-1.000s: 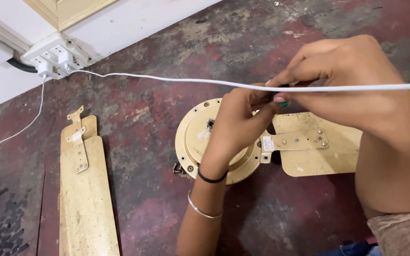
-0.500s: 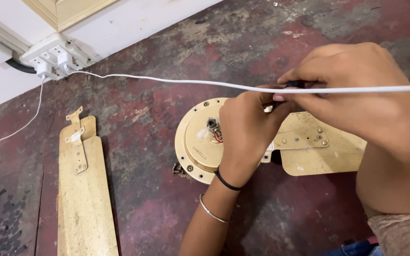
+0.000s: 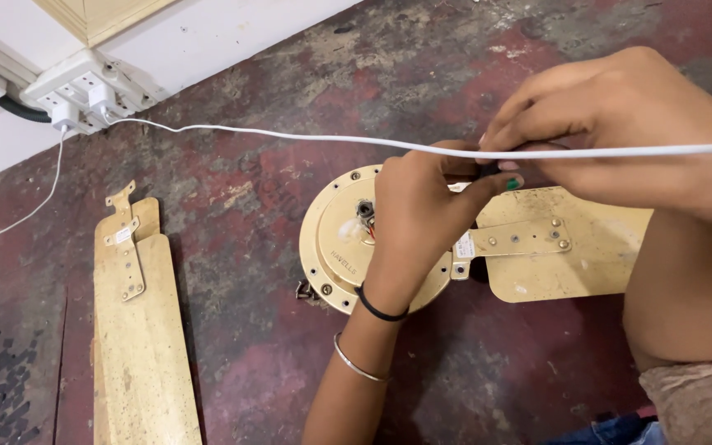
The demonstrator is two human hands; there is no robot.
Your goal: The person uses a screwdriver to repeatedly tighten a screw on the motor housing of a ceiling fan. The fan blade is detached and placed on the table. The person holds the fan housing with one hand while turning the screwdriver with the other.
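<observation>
My left hand (image 3: 422,210) and right hand (image 3: 620,140) meet above the fan motor (image 3: 335,239), fingertips pinched together on a small dark piece with a green tip (image 3: 511,183); what that piece is I cannot tell. Both hands are closed in a fine grip, not clenched. Compared with a second ago, my left hand has lifted off the motor's right side, so the hub and its red and dark wires (image 3: 367,216) now show; the right hand has stayed in place. I judge the work has passed from the motor body to the small piece held over it.

The motor lies on the floor (image 3: 232,189), near the middle of the view, with one gold blade (image 3: 570,247) bolted to its right side by a bracket (image 3: 521,239). A few loose screws (image 3: 305,290) lie touching the motor's lower left rim. A detached blade (image 3: 138,313) lies well apart, toward the floor's left edge.

A white cable (image 3: 290,136) runs taut from a plug in the wall socket strip (image 3: 84,91) at the upper left across to the right edge, passing in front of my fingers and partly hiding the grip.
</observation>
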